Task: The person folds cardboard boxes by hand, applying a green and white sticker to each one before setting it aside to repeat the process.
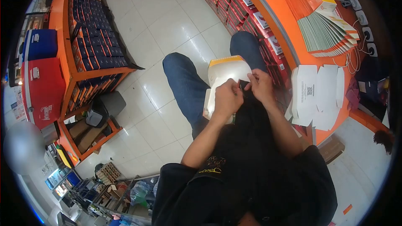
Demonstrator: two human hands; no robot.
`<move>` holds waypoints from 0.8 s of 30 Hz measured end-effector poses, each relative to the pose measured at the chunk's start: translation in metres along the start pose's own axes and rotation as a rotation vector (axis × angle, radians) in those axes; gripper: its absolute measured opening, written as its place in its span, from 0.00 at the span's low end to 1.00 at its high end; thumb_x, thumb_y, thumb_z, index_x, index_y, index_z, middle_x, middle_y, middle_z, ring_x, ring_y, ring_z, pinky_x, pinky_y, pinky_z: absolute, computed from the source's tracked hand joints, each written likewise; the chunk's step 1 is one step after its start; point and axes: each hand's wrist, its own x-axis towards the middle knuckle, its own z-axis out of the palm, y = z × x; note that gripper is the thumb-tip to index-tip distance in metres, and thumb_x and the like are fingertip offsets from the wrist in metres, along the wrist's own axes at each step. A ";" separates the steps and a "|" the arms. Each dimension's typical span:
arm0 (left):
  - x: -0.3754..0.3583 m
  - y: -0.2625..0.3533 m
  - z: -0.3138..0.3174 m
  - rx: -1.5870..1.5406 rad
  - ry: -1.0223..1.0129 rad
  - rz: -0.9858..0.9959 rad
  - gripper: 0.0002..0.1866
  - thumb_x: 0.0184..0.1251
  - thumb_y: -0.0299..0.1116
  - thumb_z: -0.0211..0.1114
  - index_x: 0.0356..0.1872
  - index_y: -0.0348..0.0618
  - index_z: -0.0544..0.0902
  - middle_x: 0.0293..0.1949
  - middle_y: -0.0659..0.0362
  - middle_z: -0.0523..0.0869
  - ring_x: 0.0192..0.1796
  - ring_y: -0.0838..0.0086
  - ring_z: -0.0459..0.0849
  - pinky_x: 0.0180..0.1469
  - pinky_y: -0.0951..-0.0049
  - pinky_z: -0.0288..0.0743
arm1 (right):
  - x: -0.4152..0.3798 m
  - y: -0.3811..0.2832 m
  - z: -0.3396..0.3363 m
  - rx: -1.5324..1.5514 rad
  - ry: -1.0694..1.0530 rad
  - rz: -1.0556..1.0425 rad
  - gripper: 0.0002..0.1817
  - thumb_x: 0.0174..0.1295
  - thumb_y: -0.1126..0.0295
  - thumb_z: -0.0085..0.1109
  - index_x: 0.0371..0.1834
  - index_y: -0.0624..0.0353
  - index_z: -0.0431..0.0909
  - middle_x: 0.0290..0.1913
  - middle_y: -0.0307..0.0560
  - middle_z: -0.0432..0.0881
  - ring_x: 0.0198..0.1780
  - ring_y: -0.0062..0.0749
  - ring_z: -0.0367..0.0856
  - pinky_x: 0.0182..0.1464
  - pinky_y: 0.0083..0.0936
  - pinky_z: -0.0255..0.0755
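Observation:
A partly folded carton [226, 72], white inside with a yellow edge at its far end, rests on my lap between my thighs. My left hand [228, 99] lies over its near part, fingers curled and closed on the card. My right hand [261, 87] pinches the carton's right side, thumb and fingers together. A small dark gap shows between both hands. The fingertips are partly hidden, so the exact fold under them cannot be made out.
At right, an orange counter [289, 33] carries a fanned stack of flat cartons [324, 33] and an unfolded white carton [316, 94]. Red boxes [255, 19] are stacked below it. Left stands an orange shelf [69, 75] of dark boxes, with coolers [44, 86] behind.

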 end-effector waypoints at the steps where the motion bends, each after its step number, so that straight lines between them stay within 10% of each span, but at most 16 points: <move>1: 0.003 -0.004 -0.004 0.000 0.000 0.006 0.04 0.57 0.24 0.66 0.31 0.34 0.82 0.27 0.47 0.87 0.32 0.54 0.88 0.39 0.61 0.80 | 0.000 -0.002 -0.001 0.000 0.005 -0.003 0.07 0.69 0.75 0.57 0.34 0.68 0.78 0.26 0.54 0.85 0.26 0.35 0.88 0.27 0.29 0.77; 4: 0.008 -0.020 -0.013 -0.506 -0.156 -0.293 0.03 0.67 0.24 0.68 0.35 0.34 0.85 0.28 0.60 0.88 0.30 0.83 0.83 0.33 0.79 0.76 | -0.006 -0.008 -0.003 0.106 0.066 -0.147 0.06 0.69 0.76 0.58 0.34 0.67 0.78 0.26 0.50 0.86 0.28 0.34 0.89 0.29 0.29 0.78; 9: 0.008 -0.013 -0.030 -0.882 -0.141 -0.340 0.04 0.66 0.23 0.70 0.37 0.31 0.87 0.31 0.57 0.89 0.33 0.82 0.84 0.36 0.82 0.77 | -0.016 -0.035 -0.008 -0.057 -0.007 -0.594 0.05 0.67 0.77 0.60 0.39 0.69 0.78 0.38 0.54 0.85 0.39 0.33 0.88 0.37 0.28 0.78; 21: -0.002 0.002 -0.013 -0.528 -0.128 -0.075 0.07 0.68 0.25 0.69 0.41 0.31 0.87 0.32 0.58 0.89 0.35 0.82 0.85 0.42 0.80 0.79 | -0.013 -0.048 -0.010 -0.212 0.048 -0.388 0.04 0.65 0.76 0.59 0.38 0.68 0.78 0.32 0.59 0.81 0.35 0.55 0.83 0.38 0.42 0.76; 24: -0.010 0.011 -0.003 -0.492 -0.109 -0.098 0.07 0.67 0.25 0.69 0.39 0.31 0.87 0.31 0.59 0.89 0.34 0.82 0.84 0.41 0.79 0.79 | -0.008 -0.045 -0.020 -0.430 0.005 -0.356 0.05 0.65 0.77 0.61 0.37 0.69 0.78 0.30 0.57 0.83 0.35 0.46 0.87 0.37 0.36 0.77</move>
